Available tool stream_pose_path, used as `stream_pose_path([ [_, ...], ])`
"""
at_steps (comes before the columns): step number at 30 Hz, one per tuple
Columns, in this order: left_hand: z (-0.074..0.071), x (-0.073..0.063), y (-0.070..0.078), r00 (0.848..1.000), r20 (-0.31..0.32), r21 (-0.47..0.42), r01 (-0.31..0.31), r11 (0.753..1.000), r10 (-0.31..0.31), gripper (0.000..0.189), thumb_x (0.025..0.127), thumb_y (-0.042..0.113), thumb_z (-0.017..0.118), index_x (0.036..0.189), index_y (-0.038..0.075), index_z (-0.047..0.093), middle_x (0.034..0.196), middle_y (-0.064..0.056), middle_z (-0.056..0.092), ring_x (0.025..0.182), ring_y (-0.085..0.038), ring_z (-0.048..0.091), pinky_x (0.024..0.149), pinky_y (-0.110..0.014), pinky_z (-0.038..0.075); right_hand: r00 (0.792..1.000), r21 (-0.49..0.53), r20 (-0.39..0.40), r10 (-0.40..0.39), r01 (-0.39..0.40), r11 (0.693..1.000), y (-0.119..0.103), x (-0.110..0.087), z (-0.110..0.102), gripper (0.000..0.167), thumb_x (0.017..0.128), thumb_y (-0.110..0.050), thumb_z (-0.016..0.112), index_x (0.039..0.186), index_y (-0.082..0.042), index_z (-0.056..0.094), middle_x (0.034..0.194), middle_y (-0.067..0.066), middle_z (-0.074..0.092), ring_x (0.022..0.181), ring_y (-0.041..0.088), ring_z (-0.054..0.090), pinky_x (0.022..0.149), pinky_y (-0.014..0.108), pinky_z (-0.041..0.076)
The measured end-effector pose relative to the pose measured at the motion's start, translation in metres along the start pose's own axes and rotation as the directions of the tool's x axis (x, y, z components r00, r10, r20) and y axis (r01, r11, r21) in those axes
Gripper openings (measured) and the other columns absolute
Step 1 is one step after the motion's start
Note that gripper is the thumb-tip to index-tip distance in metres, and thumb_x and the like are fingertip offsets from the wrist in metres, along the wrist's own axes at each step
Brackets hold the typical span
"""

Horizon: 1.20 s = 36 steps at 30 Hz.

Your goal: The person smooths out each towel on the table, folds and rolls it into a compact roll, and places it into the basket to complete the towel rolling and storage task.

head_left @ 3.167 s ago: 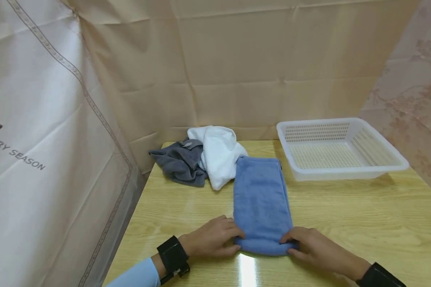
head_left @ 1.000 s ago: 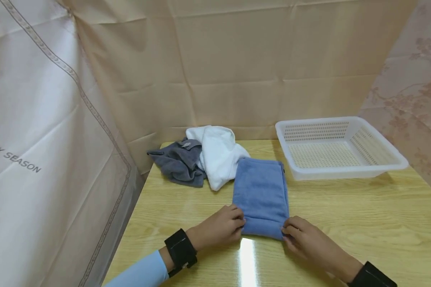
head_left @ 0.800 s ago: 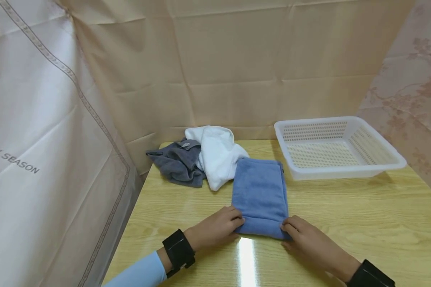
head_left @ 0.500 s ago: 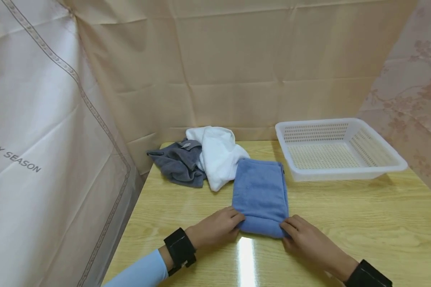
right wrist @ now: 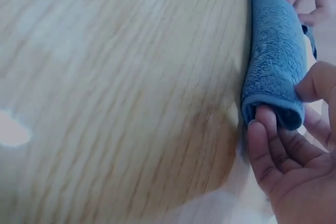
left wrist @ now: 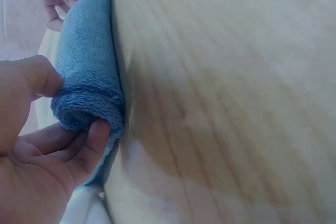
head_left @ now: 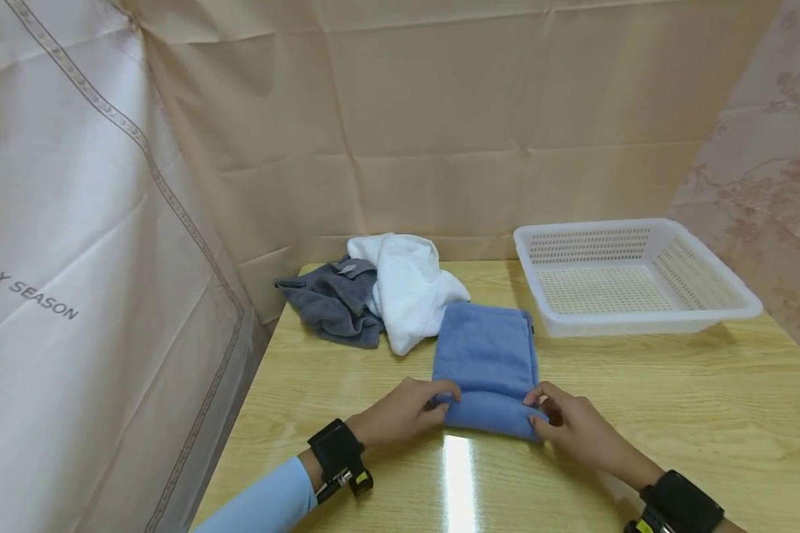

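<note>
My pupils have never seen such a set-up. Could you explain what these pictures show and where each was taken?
No robot here: a person works with a bare left hand and right hand. The wide views come from a head camera, the close ones from a camera on each wrist. On the table lie a grey cloth, a white cloth, a white basket and a blue towel, its near end rolled. Fingers of each hand hold one end of that roll.

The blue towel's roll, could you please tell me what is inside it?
At the right end of the blue towel, a fingertip of the right hand sits within the opening; at the left end, coiled layers show. The towel covers anything deeper.
</note>
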<state>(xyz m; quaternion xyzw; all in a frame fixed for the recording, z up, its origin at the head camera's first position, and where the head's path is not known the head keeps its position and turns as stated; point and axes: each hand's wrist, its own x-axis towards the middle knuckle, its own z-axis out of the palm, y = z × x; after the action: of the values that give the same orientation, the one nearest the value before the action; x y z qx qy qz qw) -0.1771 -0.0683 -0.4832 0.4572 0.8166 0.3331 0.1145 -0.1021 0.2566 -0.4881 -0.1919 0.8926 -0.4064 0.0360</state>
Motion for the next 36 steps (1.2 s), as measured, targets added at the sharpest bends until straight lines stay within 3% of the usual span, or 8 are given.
stream_pose_path([
  [6,0.000,0.006,-0.002,0.996,-0.084,0.014,-0.001,1.000,0.002,0.012,0.103,0.012,0.064,0.111,0.016,0.073,0.106,0.004,0.063,0.089,-0.003,0.057,0.072,-0.016,0.049,0.998,-0.037,-0.066,0.006,-0.008,0.999,-0.002,0.001,0.000,0.016,0.095,-0.006,0.071,0.100,-0.019,0.063,0.080,-0.010,0.060,0.067,0.003,0.051,0.057,0.024,0.045],
  [9,0.002,0.005,-0.004,0.991,-0.121,0.114,-0.046,0.992,0.060,0.010,0.101,0.013,0.069,0.106,0.013,0.077,0.106,0.003,0.061,0.094,-0.006,0.057,0.078,-0.016,0.048,0.986,-0.160,-0.137,-0.090,0.067,0.985,-0.004,0.003,0.003,0.022,0.086,-0.001,0.079,0.092,-0.019,0.069,0.089,-0.006,0.058,0.075,0.005,0.050,0.059,0.024,0.045],
  [13,0.002,0.005,-0.001,0.984,-0.103,0.324,-0.108,0.940,0.148,0.014,0.100,0.017,0.070,0.108,0.016,0.080,0.105,0.005,0.062,0.097,-0.009,0.053,0.085,-0.019,0.043,0.906,-0.411,-0.174,-0.385,0.289,0.865,-0.004,0.005,0.010,0.028,0.074,0.006,0.083,0.085,-0.016,0.069,0.099,0.000,0.058,0.084,0.013,0.053,0.066,0.026,0.049],
  [16,0.000,0.002,0.004,0.985,-0.034,0.413,-0.142,0.899,0.171,0.020,0.097,0.026,0.074,0.113,0.015,0.079,0.111,0.005,0.062,0.102,-0.011,0.051,0.089,-0.025,0.042,0.839,-0.504,-0.141,-0.526,0.397,0.767,-0.004,0.003,0.015,0.005,0.089,-0.009,0.074,0.089,-0.008,0.069,0.102,0.003,0.060,0.089,0.017,0.058,0.072,0.024,0.052],
  [18,-0.002,0.000,0.006,0.987,0.011,0.427,-0.151,0.892,0.162,0.028,0.094,0.030,0.078,0.117,0.014,0.077,0.116,0.004,0.061,0.106,-0.012,0.052,0.092,-0.027,0.042,0.826,-0.520,-0.113,-0.553,0.425,0.741,-0.006,-0.001,0.015,0.016,0.092,-0.018,0.075,0.095,-0.003,0.069,0.105,0.005,0.060,0.092,0.017,0.059,0.075,0.024,0.053],
  [21,-0.004,-0.001,0.007,0.985,0.052,0.442,-0.168,0.881,0.162,0.038,0.090,0.029,0.083,0.122,0.011,0.074,0.120,0.001,0.061,0.113,-0.015,0.053,0.096,-0.030,0.043,0.837,-0.552,-0.060,-0.544,0.426,0.717,-0.010,-0.003,0.015,0.037,0.086,-0.027,0.087,0.102,0.000,0.068,0.107,0.008,0.061,0.094,0.019,0.060,0.077,0.029,0.055],
  [26,-0.004,0.000,0.004,0.980,0.050,0.481,-0.192,0.855,0.192,0.033,0.091,0.014,0.077,0.123,0.009,0.071,0.116,-0.001,0.063,0.110,-0.016,0.057,0.098,-0.028,0.045,0.850,-0.606,-0.022,-0.527,0.408,0.683,-0.011,0.001,0.018,0.046,0.069,-0.006,0.094,0.105,0.003,0.066,0.104,0.010,0.063,0.094,0.022,0.061,0.078,0.035,0.057],
  [36,-0.007,0.002,0.002,0.985,0.055,0.380,-0.170,0.909,0.161,0.036,0.100,0.012,0.065,0.135,0.009,0.057,0.108,0.000,0.061,0.094,-0.008,0.056,0.082,-0.020,0.046,0.949,-0.484,-0.069,-0.307,0.237,0.842,-0.011,0.001,0.013,0.035,0.081,-0.008,0.083,0.111,0.006,0.073,0.107,0.013,0.069,0.096,0.026,0.069,0.077,0.037,0.060],
])
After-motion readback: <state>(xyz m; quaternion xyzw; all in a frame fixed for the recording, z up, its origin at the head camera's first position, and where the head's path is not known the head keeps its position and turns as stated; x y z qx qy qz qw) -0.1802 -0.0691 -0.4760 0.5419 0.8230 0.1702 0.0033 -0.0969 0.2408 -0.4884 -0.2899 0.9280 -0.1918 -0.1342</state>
